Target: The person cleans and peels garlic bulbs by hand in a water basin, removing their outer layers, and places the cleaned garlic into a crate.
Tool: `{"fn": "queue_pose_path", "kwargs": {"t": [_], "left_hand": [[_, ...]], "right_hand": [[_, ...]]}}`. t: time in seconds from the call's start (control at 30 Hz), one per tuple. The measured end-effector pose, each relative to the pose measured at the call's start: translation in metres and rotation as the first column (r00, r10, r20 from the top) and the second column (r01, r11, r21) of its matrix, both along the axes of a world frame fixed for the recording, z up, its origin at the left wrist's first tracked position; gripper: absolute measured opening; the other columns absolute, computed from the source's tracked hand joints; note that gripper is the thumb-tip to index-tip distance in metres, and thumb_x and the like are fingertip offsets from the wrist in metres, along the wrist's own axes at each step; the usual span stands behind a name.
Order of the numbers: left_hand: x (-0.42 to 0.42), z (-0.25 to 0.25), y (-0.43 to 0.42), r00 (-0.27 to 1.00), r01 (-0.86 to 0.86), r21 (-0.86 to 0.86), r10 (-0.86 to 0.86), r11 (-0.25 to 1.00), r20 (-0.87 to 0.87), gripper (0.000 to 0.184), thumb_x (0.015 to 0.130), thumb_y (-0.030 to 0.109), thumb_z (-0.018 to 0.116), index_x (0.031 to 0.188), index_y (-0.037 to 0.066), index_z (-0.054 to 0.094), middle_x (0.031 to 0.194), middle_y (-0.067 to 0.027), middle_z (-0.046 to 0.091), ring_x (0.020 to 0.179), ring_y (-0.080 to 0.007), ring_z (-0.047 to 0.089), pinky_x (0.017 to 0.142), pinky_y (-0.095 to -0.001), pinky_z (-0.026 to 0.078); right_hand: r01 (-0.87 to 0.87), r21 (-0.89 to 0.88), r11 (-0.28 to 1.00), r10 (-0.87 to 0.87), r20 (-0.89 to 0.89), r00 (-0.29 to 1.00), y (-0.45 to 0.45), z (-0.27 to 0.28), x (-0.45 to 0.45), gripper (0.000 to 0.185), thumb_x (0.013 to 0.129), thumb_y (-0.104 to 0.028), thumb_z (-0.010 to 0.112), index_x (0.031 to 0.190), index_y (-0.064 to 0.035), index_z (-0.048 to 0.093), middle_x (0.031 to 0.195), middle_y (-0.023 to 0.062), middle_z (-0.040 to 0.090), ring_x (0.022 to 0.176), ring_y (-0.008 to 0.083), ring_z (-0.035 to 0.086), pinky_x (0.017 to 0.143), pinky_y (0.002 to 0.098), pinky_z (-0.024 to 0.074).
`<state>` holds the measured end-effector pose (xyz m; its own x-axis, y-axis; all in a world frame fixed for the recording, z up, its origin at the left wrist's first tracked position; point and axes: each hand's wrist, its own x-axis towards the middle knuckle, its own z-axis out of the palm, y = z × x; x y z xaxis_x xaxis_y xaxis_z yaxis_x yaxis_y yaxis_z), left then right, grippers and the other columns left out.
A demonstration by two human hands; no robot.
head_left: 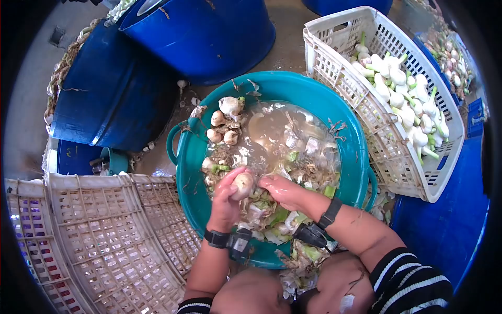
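My left hand (225,204) is closed around a whitish garlic bulb (243,186), held above a teal tub (198,220). Right beside the bulb, my right hand (282,191) has its fingers pinched together; what sits between them is hidden. Cloudy water (274,125) fills part of the tub, with peeled skins and green leaf scraps (261,212) floating and piled in it. Several unpeeled garlic bulbs (224,125) with dry roots rest at the tub's left side.
A white plastic crate (340,68) at the right holds many cleaned garlic bulbs (405,99) with green stems. Blue barrels (209,36) stand behind the tub. Another white crate (99,230) lies at the lower left. Leaf scraps (303,261) lie by the knees.
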<state>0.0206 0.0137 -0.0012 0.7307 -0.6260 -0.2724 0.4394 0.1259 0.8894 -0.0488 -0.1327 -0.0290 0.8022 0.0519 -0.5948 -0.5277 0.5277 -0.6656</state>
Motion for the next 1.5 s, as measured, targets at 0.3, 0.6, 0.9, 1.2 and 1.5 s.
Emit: {"fn": "queue_pose_path", "kwargs": {"t": [0.3,0.6,0.9,1.2,1.5], "left_hand": [[-0.006,0.038,-0.006,0.784,0.152,0.645,-0.489,0.748,0.382,0.055,0.07,0.006,0.066,0.121,0.001,0.046,0.11,-0.0128,0.056,0.099,-0.022,0.054,0.087,-0.0341,0.042],[0.001,0.008,0.003,0.893,-0.223,0.125,0.151,0.967,0.423,0.021,0.082,0.004,0.057,0.103,0.004,0.057,0.106,-0.0096,0.059,0.1,-0.0202,0.057,0.087,-0.0317,0.045],[0.019,-0.019,0.031,0.744,-0.598,0.134,0.61,0.79,-0.272,0.012,0.09,0.016,0.051,0.093,0.005,0.056,0.079,-0.0039,0.061,0.062,-0.0108,0.057,0.051,-0.0214,0.046],[-0.009,0.015,-0.01,0.879,-0.457,0.014,0.454,0.889,-0.149,0.013,0.09,0.013,0.048,0.099,0.006,0.052,0.09,-0.0056,0.059,0.076,-0.0143,0.059,0.065,-0.0277,0.049],[-0.001,-0.005,0.014,0.65,-0.306,0.033,0.234,0.951,-0.723,0.02,0.091,0.028,0.042,0.093,0.013,0.055,0.081,-0.0008,0.06,0.066,-0.0131,0.056,0.05,-0.0259,0.044]], "right_hand": [[-0.072,-0.728,0.681,0.265,0.153,0.952,-0.016,0.006,0.0,0.016,0.08,-0.019,0.06,0.078,-0.004,0.061,0.068,0.0158,0.059,0.059,0.0281,0.056,0.057,0.0387,0.0429],[-0.018,-0.194,0.981,0.062,0.224,0.973,-0.017,0.028,-0.005,0.025,0.086,-0.025,0.058,0.091,-0.0003,0.059,0.088,0.0087,0.059,0.081,0.0191,0.053,0.07,0.0317,0.0424],[0.128,-0.982,0.138,0.819,0.186,0.543,-0.035,0.027,-0.034,0.012,0.061,-0.01,0.061,0.073,-0.0089,0.059,0.082,0.0031,0.058,0.082,0.0257,0.053,0.071,0.0386,0.0393],[0.098,-0.408,0.908,0.142,0.518,0.843,-0.013,0.039,0.014,0.033,0.07,-0.017,0.068,0.098,-0.0006,0.06,0.087,0.0137,0.058,0.086,0.032,0.056,0.074,0.0356,0.0461],[0.472,-0.619,0.628,0.342,0.764,0.548,-0.034,0.061,-0.031,0.019,0.075,0.001,0.057,0.094,-0.0035,0.058,0.085,0.0126,0.056,0.076,0.0258,0.057,0.069,0.032,0.0473]]}}
